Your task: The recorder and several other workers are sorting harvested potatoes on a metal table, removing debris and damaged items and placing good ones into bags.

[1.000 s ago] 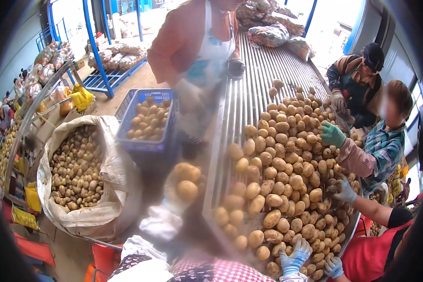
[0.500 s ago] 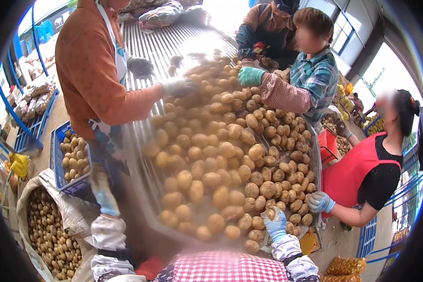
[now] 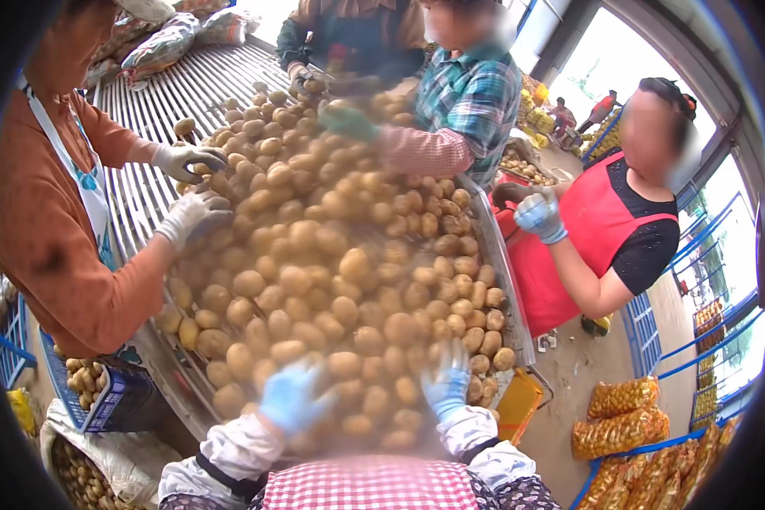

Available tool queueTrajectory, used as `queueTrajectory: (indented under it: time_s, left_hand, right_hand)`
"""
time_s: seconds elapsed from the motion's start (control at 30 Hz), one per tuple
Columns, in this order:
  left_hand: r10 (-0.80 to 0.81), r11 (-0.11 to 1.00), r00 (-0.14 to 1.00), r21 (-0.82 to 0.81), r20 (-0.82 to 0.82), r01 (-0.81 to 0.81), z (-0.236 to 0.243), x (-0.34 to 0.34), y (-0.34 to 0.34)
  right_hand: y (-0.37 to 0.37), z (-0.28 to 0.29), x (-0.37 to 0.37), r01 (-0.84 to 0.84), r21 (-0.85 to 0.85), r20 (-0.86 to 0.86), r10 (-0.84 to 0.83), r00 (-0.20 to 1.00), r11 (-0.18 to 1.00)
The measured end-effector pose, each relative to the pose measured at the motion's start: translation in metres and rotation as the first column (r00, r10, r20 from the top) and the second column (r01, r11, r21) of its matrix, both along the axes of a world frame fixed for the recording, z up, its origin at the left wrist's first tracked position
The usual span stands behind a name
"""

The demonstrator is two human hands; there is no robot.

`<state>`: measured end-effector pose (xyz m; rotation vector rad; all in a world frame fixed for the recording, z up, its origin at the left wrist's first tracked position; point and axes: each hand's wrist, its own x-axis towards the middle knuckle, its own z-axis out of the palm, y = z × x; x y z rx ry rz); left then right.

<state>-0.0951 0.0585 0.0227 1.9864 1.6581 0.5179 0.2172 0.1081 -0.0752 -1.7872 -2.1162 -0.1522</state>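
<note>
Many potatoes cover the near part of a slatted metal sorting table. My left hand, in a light blue glove, is at the near edge of the heap, its fingers spread and somewhat blurred. My right hand, gloved alike, rests on potatoes near the table's right corner with its fingers stretched out and apart. I see no potato gripped in either hand. Part of the view is hazy, so potatoes just beyond my hands look smeared.
Across the table, co-workers' gloved hands touch the potatoes. A person in a red apron stands at the right. A blue crate and a white sack, both holding potatoes, are at lower left. Filled net bags lie at lower right.
My left hand has come from beside the blue crate onto the potatoes. My right hand has left the potato it was touching. The view has turned right; the red-aproned person's hand has risen off the table.
</note>
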Motion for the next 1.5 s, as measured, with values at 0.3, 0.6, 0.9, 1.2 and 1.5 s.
queueTrajectory:
  time_s: [0.3,0.6,0.9,1.2,1.5]
  left_hand:
    - [-0.010,0.965,0.927,0.240,-0.374,0.107,-0.051,0.016,0.094]
    - [0.000,0.810,0.982,0.576,-0.186,0.109,-0.027,0.056,0.204]
    - [0.003,0.962,0.931,0.255,-0.366,0.097,-0.014,0.075,0.204]
    - [0.005,0.977,0.954,0.205,-0.299,0.059,-0.011,0.086,0.044]
    - [0.182,0.983,0.953,0.025,-0.244,-0.181,-0.023,0.113,0.002]
  right_hand:
    - [0.027,-0.007,0.000,0.196,-0.158,-0.195,-0.226,0.955,0.968]
    - [0.028,-0.002,0.002,0.269,-0.079,-0.181,-0.280,0.943,0.960]
    - [0.028,0.033,-0.015,0.207,-0.102,-0.297,-0.229,0.927,0.973]
    - [0.053,0.023,0.016,0.255,-0.315,-0.258,-0.341,0.904,0.914]
    - [0.048,0.011,0.104,-0.101,-0.056,-0.610,0.046,0.791,0.993]
